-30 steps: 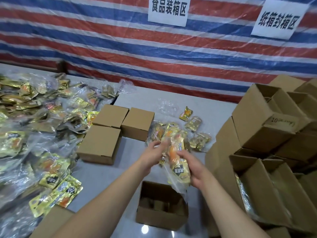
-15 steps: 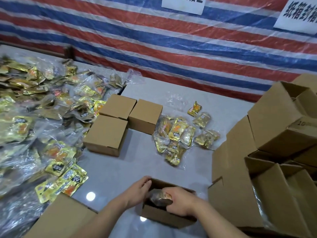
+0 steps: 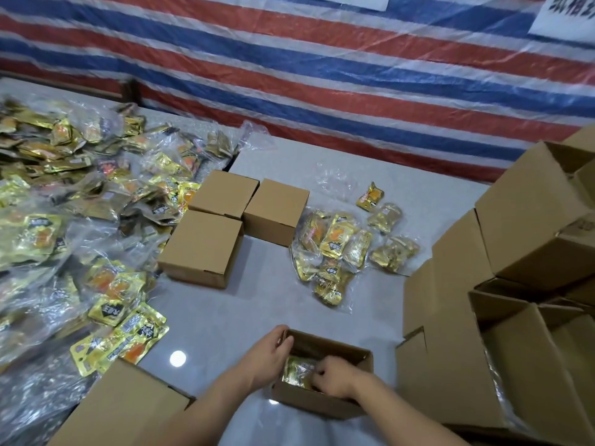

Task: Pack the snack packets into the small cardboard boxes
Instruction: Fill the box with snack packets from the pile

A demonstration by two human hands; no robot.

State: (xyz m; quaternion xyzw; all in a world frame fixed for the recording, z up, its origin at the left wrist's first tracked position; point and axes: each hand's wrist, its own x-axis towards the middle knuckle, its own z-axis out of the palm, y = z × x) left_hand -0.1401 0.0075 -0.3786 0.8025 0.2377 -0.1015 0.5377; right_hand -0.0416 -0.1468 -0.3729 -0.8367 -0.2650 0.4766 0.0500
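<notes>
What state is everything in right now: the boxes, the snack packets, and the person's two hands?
Open box: open, a packet inside.
Gold packet: lying in the open box.
Left hand: on the box's left wall.
Right hand: fingers curled on the packet.
Three closed boxes: shut, side by side.
Loose packets: lying unpacked on the table.

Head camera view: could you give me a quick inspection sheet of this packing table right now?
Surface: grey table, glossy, a light glare on it.
Job's things: open small box near the person, gold packets inside; three closed boxes further back; small packet pile mid-table.
Clutter: big heap of bagged packets on the left; stacked empty cartons on the right.
Hands: left hand on the box rim; right hand inside, on the packets.
Cables: nothing seen.
Surroundings: striped tarp, white signs.
</notes>
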